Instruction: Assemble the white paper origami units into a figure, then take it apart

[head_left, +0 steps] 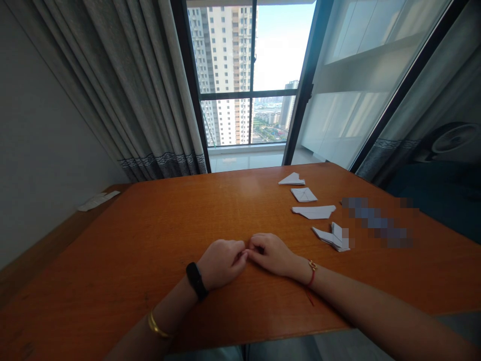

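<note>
My left hand (222, 261) rests on the wooden table with its fingers curled into a loose fist. My right hand (272, 254) lies beside it, fingers bent in and thumb drawn against them. The fingertips of both hands meet, and no object shows in either. To the right of my hands are several folded white papers: a winged paper piece (332, 237) nearest, then a long flat folded paper (314, 212), a folded paper square (304, 194) and a pointed paper plane (292, 179) farthest away.
The brown wooden table (180, 210) reaches toward a window (251, 94). A blurred patch (376, 220) hides something at the table's right. A white paper strip (98, 201) lies at the far left by the wall. Grey curtains (124, 90) hang behind, and a fan (454, 138) stands at right.
</note>
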`<state>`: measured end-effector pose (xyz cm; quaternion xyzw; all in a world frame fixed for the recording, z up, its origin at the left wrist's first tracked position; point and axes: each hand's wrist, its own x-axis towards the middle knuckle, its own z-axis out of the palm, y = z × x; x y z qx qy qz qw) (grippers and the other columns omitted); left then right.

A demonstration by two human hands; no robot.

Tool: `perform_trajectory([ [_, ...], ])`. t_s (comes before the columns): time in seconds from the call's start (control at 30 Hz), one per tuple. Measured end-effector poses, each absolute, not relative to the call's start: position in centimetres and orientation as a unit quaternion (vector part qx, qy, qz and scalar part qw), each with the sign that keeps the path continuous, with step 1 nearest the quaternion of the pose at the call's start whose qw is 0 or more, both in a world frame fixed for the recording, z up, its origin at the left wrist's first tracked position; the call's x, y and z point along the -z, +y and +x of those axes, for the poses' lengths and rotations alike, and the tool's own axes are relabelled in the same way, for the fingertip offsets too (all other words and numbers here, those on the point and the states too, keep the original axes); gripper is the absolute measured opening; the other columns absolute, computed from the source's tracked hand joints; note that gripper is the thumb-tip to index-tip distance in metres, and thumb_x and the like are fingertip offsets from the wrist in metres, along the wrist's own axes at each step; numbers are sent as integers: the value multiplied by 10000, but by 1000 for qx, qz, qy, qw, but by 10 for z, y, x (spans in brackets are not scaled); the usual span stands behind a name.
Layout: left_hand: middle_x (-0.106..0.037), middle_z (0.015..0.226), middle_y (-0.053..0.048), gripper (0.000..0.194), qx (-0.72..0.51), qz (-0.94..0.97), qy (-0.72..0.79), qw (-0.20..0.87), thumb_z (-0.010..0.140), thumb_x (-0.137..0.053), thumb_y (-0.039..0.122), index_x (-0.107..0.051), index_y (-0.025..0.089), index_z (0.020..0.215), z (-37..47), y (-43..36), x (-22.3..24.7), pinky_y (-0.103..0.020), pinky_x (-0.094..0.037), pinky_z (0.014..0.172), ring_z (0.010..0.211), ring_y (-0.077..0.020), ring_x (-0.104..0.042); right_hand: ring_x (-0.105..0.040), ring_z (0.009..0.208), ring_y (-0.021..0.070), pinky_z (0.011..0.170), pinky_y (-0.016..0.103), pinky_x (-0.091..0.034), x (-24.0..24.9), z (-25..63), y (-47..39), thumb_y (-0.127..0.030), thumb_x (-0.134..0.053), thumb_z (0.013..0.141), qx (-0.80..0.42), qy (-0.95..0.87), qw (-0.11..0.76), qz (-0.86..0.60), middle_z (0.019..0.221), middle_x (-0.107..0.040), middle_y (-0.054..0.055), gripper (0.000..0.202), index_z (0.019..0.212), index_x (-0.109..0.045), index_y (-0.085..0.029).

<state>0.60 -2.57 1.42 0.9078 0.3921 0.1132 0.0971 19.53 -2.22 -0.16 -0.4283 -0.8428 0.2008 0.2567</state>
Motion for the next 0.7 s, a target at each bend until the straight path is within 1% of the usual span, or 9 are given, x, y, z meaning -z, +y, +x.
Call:
perform_trajectory([
  [0.2, -594, 694, -13, 191, -108, 907, 395, 98, 890, -419, 260, -483, 192, 724, 6, -26, -16, -272, -297, 574, 622, -150, -522, -510, 613, 113, 580, 225, -341, 0, 195, -23, -271, -565, 845, -204, -844, 253, -427, 679, -613, 10, 203, 673, -575, -163],
  [0.7, -588, 685, -7, 183, -109, 908, 394, 95, 882, -428, 256, -472, 196, 715, 6, -26, -16, -269, -307, 570, 615, -145, -520, -501, 603, 111, 571, 224, -327, 2, 196, -22, -284, -574, 841, -195, -844, 259, -428, 666, -603, 3, 202, 678, -583, -165],
])
